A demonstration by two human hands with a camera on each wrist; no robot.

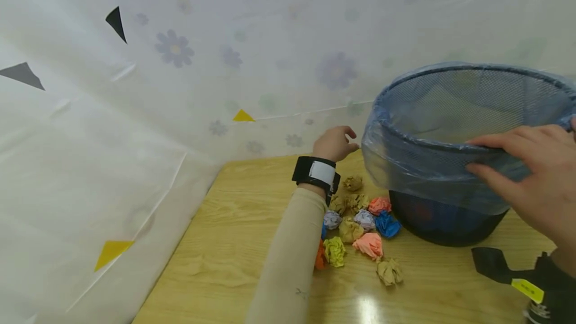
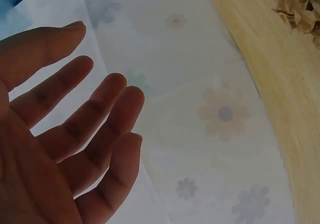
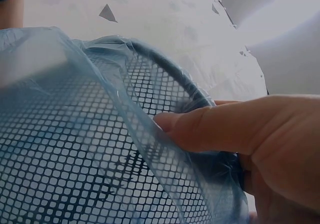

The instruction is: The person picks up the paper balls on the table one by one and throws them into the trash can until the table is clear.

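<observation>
The mesh bin (image 1: pixel 454 164) is standing on the counter (image 1: pixel 234 244), tilted toward the person, and a blue plastic bag (image 1: pixel 405 164) is already lining it, with its edge folded down over the rim. The right hand (image 1: pixel 535 174) is holding that rim on the near side: in the right wrist view the thumb is pressing the bag (image 3: pixel 60 134) against the mesh from one side while the other fingers are curling over the rim, so the bag is being pinched in place there. Judging by this, the lining looks mostly fitted, with the hand only settling the edge.

To the left of those fingers, at the foot of the bin, a heap of crumpled paper balls (image 1: pixel 355 224) in tan, orange, blue, white and yellow is lying loose on the counter; none can be seen inside the bin, so that part seems not yet done.

Beyond the balls, the left hand (image 1: pixel 335 143) is hovering above the counter's far edge near a flowered curtain (image 1: pixel 202 89), its fingers (image 2: pixel 100 98) spread and relaxed, holding nothing.
</observation>
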